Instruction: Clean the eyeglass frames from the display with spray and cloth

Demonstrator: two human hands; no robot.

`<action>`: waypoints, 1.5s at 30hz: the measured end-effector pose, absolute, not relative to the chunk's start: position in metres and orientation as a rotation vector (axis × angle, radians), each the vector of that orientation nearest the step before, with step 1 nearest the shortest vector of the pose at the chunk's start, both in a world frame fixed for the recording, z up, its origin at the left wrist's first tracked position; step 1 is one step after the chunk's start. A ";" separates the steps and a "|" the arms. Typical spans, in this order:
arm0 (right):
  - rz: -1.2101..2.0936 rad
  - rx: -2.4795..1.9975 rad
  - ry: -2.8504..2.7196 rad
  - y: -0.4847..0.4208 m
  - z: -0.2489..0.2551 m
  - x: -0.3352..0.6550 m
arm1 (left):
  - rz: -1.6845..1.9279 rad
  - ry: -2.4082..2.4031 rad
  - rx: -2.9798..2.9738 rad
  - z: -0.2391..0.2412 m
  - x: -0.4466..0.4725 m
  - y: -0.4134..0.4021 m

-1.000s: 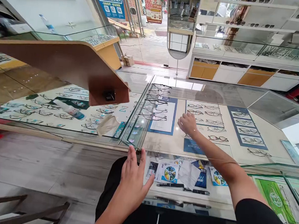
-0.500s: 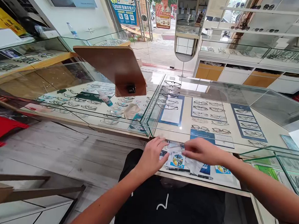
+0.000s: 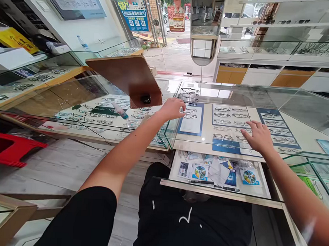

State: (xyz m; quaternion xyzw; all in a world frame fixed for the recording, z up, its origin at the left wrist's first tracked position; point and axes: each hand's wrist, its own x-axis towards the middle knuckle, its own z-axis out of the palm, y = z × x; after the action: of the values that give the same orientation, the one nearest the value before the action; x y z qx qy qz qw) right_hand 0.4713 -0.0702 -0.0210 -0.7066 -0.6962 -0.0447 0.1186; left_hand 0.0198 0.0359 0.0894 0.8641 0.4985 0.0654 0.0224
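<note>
My left hand [image 3: 173,108] is stretched over the glass counter, at the left ends of several eyeglasses [image 3: 190,96] lying in a column on top. Its thumb and curled fingers are a little apart, and whether they touch a frame is unclear. Farther right, my right hand [image 3: 257,137] hovers over or rests on the glass with spread fingers, above displayed eyeglasses [image 3: 240,115]. Below, an open drawer [image 3: 174,172] holds round-printed cards [image 3: 199,172], papers, a blue leaflet [image 3: 230,177], a plastic bag and two black pens [image 3: 201,182].
A brown tilted board [image 3: 125,74], seen from behind, stands on the counter left of my left hand. A small bottle [image 3: 120,111] is near it. Glass cases [image 3: 297,97] extend to both sides. A red stool [image 3: 12,149] stands on the floor at left.
Both hands have left the drawer. My left hand has gone up and forward to the column of eyeglasses; my right hand has moved up and right with its fingers spreading.
</note>
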 end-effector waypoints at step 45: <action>-0.049 -2.037 -1.972 -0.073 -0.011 0.465 | -0.268 1.002 2.458 -0.030 0.078 -0.080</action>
State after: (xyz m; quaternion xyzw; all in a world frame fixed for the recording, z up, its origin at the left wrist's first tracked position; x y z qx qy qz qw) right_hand 0.4646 -0.0727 -0.0113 -0.7101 -0.6872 -0.0170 0.1523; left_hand 0.0776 -0.0802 -0.0303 0.8956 0.3650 -0.0975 0.2349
